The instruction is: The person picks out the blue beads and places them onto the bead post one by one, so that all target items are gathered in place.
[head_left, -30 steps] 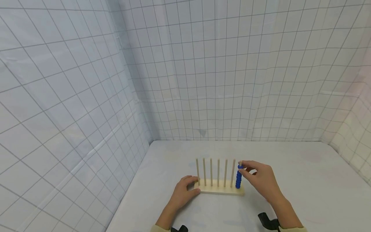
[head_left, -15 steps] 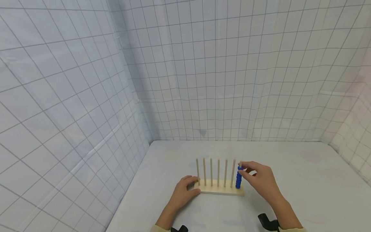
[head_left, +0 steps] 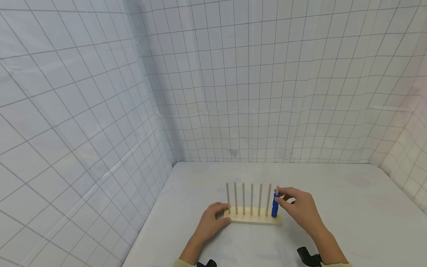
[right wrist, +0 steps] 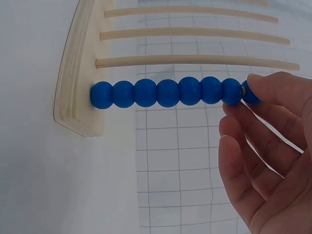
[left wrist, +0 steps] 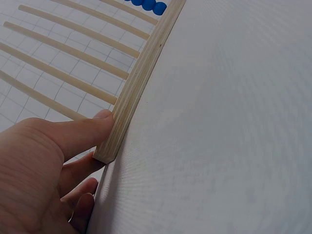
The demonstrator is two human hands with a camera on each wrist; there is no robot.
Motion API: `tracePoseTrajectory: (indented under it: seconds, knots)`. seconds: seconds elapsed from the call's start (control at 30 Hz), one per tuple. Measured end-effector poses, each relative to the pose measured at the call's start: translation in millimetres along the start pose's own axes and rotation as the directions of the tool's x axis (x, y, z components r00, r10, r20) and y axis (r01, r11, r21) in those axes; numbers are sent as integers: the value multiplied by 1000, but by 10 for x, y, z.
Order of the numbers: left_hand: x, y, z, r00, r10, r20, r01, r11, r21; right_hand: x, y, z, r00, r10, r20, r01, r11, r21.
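Note:
A pale wooden peg abacus (head_left: 248, 218) stands on the white table, with a row of several upright pegs. Its rightmost peg carries a stack of round blue beads (right wrist: 167, 92); the other pegs are bare. My right hand (head_left: 300, 205) pinches the top blue bead (right wrist: 251, 92) between thumb and fingertips near the peg's upper end. A thin sliver of peg shows between that bead and the one below it. At the opposite end, my left hand (head_left: 211, 221) grips the wooden base (left wrist: 134, 83), its thumb on the front edge and other fingers around the far side.
The white tabletop (head_left: 186, 185) spreads around the abacus. White grid-patterned sheets (head_left: 247, 92) hang behind it and along both sides. Black curved wrist mounts (head_left: 308, 256) show at the lower edge.
My right hand has come down slightly along the rightmost peg with the top blue bead, and more of the peg's tip shows above it. My left hand keeps its grip on the base.

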State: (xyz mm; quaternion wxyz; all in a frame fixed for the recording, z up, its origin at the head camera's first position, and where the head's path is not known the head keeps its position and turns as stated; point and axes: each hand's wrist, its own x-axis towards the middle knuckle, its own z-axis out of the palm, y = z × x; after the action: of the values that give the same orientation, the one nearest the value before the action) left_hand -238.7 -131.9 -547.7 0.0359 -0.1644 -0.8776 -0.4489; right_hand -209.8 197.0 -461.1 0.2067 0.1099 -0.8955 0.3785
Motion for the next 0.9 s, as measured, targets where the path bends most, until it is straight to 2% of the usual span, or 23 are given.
tracePoseTrajectory:
  seconds: [0.27,0.53,0.77,0.9]
  knots:
    - [-8,-5,5,1000,-9,-1,9,1000,1,-24,26,15,1000,-6,8,6,1000,-5]
    - [20,-3,-7,1000,13,1,-13,1000,7,-11,45,-19,1000,-11,9,11,1000,7]
    - [30,-15,-14,1000,12,4,-12,1000,-9,-10,62,-130,1000,2,8,-2,1000,-2]
    - [10,-23,-6,1000,4,9,-4,1000,2,-45,116,-206,1000,20,-9,-21,999,-39]
